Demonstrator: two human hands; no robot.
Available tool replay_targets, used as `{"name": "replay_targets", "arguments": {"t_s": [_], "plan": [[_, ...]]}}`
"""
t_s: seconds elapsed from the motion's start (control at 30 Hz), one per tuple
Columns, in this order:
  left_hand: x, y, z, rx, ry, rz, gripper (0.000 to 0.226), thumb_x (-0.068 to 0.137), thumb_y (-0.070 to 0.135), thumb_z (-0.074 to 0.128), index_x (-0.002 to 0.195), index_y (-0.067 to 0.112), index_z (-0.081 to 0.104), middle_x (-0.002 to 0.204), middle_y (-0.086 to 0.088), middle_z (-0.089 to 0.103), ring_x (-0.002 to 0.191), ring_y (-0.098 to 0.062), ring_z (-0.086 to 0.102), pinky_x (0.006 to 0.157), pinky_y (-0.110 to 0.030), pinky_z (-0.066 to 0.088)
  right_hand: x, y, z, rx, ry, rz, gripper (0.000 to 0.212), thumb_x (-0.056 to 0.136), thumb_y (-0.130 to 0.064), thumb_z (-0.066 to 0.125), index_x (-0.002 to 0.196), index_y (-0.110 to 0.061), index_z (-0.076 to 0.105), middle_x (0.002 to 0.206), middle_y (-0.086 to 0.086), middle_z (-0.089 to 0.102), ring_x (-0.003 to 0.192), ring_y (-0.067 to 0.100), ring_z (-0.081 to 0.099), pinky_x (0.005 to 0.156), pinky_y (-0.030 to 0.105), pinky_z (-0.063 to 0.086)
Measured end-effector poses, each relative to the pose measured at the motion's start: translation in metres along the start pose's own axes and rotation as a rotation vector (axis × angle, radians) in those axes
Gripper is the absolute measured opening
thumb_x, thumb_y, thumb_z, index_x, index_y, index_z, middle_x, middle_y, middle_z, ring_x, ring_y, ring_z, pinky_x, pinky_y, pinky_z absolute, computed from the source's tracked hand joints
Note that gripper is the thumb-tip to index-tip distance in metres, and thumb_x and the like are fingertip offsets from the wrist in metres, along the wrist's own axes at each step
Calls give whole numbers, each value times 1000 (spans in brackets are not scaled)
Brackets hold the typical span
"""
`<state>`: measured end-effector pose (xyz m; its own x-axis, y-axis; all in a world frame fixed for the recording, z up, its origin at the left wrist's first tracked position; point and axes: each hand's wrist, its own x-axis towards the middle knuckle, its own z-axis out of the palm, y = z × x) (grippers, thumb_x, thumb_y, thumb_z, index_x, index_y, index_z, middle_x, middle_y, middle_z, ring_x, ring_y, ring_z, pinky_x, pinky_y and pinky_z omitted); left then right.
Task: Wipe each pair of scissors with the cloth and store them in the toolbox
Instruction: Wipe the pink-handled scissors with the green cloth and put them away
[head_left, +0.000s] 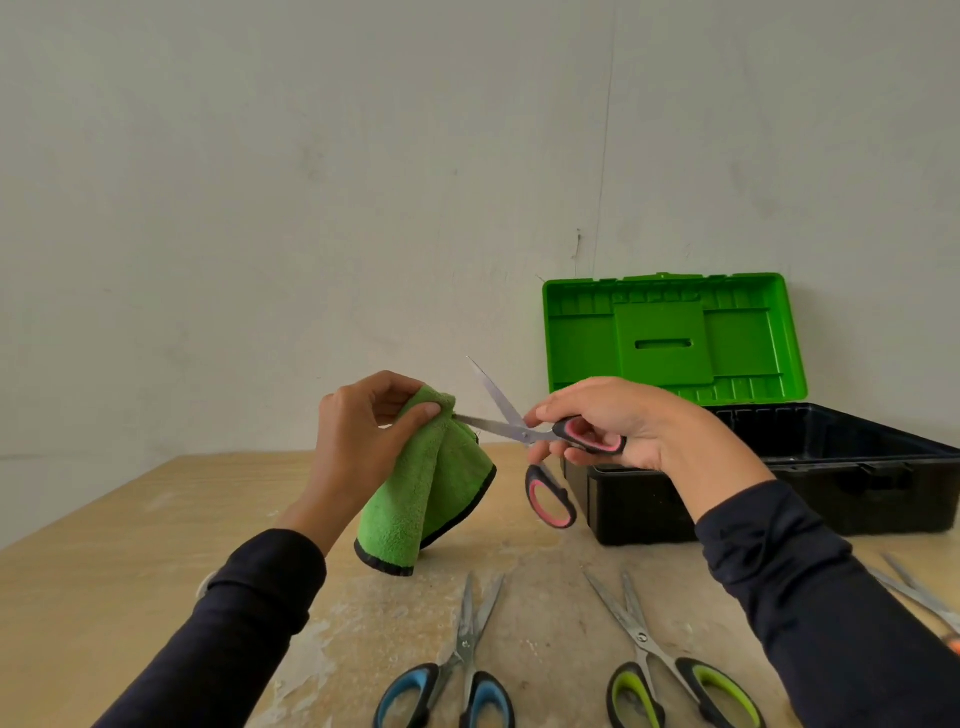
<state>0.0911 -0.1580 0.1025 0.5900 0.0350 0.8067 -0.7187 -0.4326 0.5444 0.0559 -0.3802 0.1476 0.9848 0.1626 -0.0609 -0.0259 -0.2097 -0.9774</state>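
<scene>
Left hand (363, 436) pinches cloth (426, 483) round blade; right hand (618, 421) grips pink scissors (524, 431).

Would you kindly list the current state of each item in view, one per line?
Toolbox: open, lid upright.
Pink-handled scissors: blades spread, held in the air by the right hand.
Green cloth: bunched, pinched around one blade by the left hand.
Blue-handled scissors: on the table, blades slightly apart.
Green-handled scissors: on the table, blades slightly apart.

Fleecy cloth (415, 499), glossy plastic toolbox (675, 338)
</scene>
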Motion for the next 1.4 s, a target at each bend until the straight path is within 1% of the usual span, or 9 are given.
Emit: {"name": "replay_targets", "arguments": {"t_s": [0.2, 0.37, 0.43, 0.53, 0.77, 0.97, 1.2, 1.3, 1.4], "plan": [[-1, -2, 1, 15, -14, 1, 15, 72, 11, 77, 86, 12, 70, 77, 5, 71, 71, -4, 67, 67, -11, 52, -5, 7, -4, 417, -153, -17, 46, 67, -2, 63, 108, 18, 55, 82, 26, 63, 55, 19, 67, 47, 18, 54], [0, -3, -1, 12, 20, -16, 15, 71, 12, 77, 84, 14, 70, 77, 5, 71, 70, -5, 67, 68, -13, 52, -2, 13, -2, 605, -160, -69, 19, 62, 14, 55, 79, 9, 60, 77, 29, 67, 68, 31, 70, 56, 24, 58], [1, -3, -1, 14, 32, -16, 15, 71, 11, 77, 84, 15, 70, 76, 6, 70, 71, -5, 66, 67, -10, 51, 0, 15, 2, 609, -134, -83, 15, 73, 16, 50, 71, 9, 63, 73, 25, 68, 64, 26, 70, 57, 23, 58], [1, -3, -2, 23, 53, -13, 14, 72, 12, 77, 84, 15, 70, 76, 6, 70, 72, -5, 66, 66, -10, 51, 4, 16, 6, 580, -83, -104, 16, 85, 11, 49, 86, 11, 66, 69, 19, 69, 58, 17, 69, 53, 19, 56], [2, -6, -3, 18, 86, -79, 14, 74, 15, 76, 85, 15, 69, 78, 2, 71, 76, -10, 68, 71, -21, 55, 12, 18, 19, 443, 115, -196, 19, 77, 0, 68, 92, 12, 65, 59, 10, 67, 45, 8, 58, 46, 15, 51], [4, -6, -5, -206, -71, -311, 9, 81, 16, 69, 87, 12, 63, 81, 0, 73, 73, -12, 69, 64, -23, 52, 13, 18, 16, 430, 103, -192, 11, 76, 1, 69, 83, 8, 66, 56, 8, 64, 42, 5, 54, 41, 12, 46], [4, -2, -6, -334, -126, -369, 7, 83, 7, 64, 84, 5, 57, 87, -20, 68, 78, -27, 65, 76, -41, 54, 19, 21, 26, 572, 219, -201, 9, 73, -5, 73, 74, -1, 65, 57, 6, 66, 46, 6, 54, 43, 13, 46], [3, -1, -6, -373, -110, -391, 9, 84, 6, 63, 88, 1, 58, 87, -21, 68, 79, -29, 65, 78, -42, 53, 25, 25, 35, 468, 382, -224, 19, 68, -19, 80, 74, -10, 65, 65, 2, 63, 57, 11, 45, 52, 20, 41], [3, 1, -3, -390, -115, -388, 13, 83, 7, 65, 91, -1, 59, 88, -20, 68, 81, -29, 66, 78, -40, 54, 27, 25, 39, 509, 436, -222, 21, 71, -27, 78, 77, -10, 67, 70, 1, 65, 68, 15, 54, 67, 27, 45]]}}
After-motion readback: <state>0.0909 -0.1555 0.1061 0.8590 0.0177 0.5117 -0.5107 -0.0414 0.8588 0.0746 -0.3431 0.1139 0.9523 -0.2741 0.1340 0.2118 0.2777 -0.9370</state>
